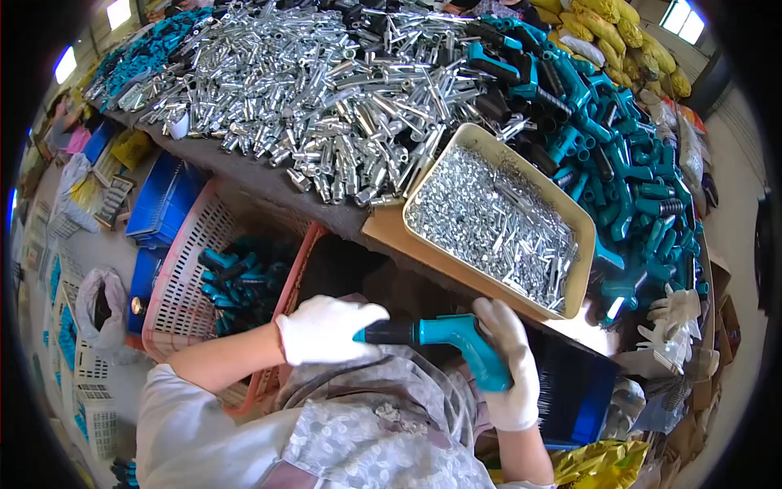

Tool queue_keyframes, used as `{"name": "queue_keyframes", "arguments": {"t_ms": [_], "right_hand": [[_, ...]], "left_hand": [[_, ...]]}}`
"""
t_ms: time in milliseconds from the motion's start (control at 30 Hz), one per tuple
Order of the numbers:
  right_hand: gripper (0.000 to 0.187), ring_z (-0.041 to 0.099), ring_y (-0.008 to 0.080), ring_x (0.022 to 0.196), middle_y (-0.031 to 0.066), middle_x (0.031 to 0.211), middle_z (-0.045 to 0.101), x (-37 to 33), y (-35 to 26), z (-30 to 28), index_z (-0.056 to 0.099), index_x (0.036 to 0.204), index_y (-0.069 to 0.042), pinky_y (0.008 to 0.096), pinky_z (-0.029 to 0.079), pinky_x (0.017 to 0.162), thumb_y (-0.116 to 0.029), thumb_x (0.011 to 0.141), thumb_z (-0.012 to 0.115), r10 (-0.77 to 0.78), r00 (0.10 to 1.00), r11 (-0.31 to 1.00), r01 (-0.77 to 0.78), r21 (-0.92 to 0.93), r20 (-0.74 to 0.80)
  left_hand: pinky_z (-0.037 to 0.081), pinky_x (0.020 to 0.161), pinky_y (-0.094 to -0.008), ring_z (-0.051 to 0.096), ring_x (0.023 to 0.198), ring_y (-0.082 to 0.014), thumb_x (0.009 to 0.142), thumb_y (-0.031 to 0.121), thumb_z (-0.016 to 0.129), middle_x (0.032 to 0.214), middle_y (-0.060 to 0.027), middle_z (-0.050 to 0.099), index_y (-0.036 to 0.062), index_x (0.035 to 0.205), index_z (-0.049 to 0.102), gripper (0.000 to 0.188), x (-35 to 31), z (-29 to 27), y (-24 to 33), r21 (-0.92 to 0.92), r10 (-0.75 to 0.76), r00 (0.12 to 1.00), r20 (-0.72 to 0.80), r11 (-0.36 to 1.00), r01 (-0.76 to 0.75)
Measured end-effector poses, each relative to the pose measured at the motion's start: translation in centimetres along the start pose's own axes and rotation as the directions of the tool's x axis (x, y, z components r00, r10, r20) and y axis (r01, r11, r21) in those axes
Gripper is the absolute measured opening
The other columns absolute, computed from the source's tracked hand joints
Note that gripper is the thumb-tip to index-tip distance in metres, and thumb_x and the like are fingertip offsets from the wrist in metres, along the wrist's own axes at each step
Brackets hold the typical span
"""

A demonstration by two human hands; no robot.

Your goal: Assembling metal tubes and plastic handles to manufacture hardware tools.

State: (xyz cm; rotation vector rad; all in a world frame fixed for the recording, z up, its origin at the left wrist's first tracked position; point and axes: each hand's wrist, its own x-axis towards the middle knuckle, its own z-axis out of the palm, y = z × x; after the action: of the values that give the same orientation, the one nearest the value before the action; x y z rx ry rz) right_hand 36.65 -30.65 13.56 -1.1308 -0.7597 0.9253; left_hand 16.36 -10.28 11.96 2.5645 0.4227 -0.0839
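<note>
Level in front of my apron, I hold a teal pistol-shaped plastic handle with a black sleeve (460, 332). My left hand (326, 330), in a white glove, is closed round its teal-tipped left end, just past the black part. My right hand (515, 367), also gloved in white, wraps the bent teal grip, with fingers up along its far side. The right palm is partly hidden by the grip. Beyond my hands, a cream tray (414, 230) of small shiny metal parts rests on cardboard at the table's near edge.
A large pile of metal fittings (326, 106) covers the table, with similar teal handles (623, 179) heaped at right. At left stands a pink-and-white basket (175, 285) holding teal and black pieces, beside blue crates (167, 200). White gloves (672, 322) lie at right, near a blue bin (582, 399).
</note>
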Motion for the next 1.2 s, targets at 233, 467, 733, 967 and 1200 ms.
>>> {"name": "queue_keyframes", "arguments": {"t_ms": [233,467,733,967,1200], "right_hand": [[0.055,0.058,0.0307,0.124,0.0269,0.132,0.058,0.5,0.6,1.1,0.054,0.135,0.007,0.0431,0.046,0.106,-0.037,0.105,0.039,-0.420,0.872,0.792,0.217,-0.570,-0.252],[0.055,0.063,0.0348,0.115,0.0242,0.120,0.067,1.4,-0.8,-0.3,0.066,0.110,0.009,0.0442,0.043,0.106,-0.042,0.098,0.051,-0.279,0.936,0.922,0.200,-0.331,-0.213],[0.031,0.064,0.0345,0.113,0.0219,0.112,0.069,2.1,-0.8,1.0,0.068,0.097,0.007,0.0464,0.044,0.105,-0.020,0.090,0.056,-0.355,0.933,0.864,0.307,-0.398,-0.052],[0.023,0.065,0.0406,0.104,0.0195,0.099,0.070,2.1,-1.4,2.2,0.070,0.081,0.001,0.0479,0.047,0.100,-0.022,0.078,0.068,-0.527,0.776,0.552,0.623,-0.555,0.347],[0.029,0.061,0.0450,0.115,0.0232,0.110,0.067,1.7,-1.1,3.4,0.069,0.093,0.001,0.0515,0.044,0.105,-0.023,0.076,0.068,-0.527,0.754,0.501,0.648,-0.574,0.392]], "left_hand": [[0.056,0.069,-0.0357,0.069,0.073,-0.0297,0.075,0.033,0.084,0.085,-0.0114,0.070,0.0092,0.112,0.065,0.048,-0.3,0.2,-0.5,-0.356,0.334,0.919,-0.210,0.849,-0.390],[0.055,0.062,-0.0384,0.068,0.068,-0.0286,0.071,0.028,0.079,0.080,-0.0080,0.066,0.0119,0.095,0.069,0.031,-1.3,2.5,0.3,-0.106,0.398,0.904,-0.159,0.903,-0.416],[0.052,0.062,-0.0380,0.066,0.070,-0.0273,0.073,0.024,0.075,0.081,-0.0058,0.065,0.0155,0.093,0.068,0.023,-1.1,4.3,-1.2,-0.066,0.414,0.901,-0.128,0.903,-0.424],[0.054,0.063,-0.0382,0.066,0.069,-0.0313,0.072,0.020,0.075,0.078,-0.0095,0.065,0.0128,0.095,0.067,0.026,-1.0,3.8,-0.5,0.073,0.206,0.954,-0.218,0.978,-0.195],[0.054,0.069,-0.0380,0.068,0.080,-0.0313,0.072,0.017,0.080,0.091,-0.0118,0.067,0.0063,0.097,0.067,0.030,0.1,5.6,-2.5,-0.181,0.056,0.935,-0.351,0.975,-0.126]]}}
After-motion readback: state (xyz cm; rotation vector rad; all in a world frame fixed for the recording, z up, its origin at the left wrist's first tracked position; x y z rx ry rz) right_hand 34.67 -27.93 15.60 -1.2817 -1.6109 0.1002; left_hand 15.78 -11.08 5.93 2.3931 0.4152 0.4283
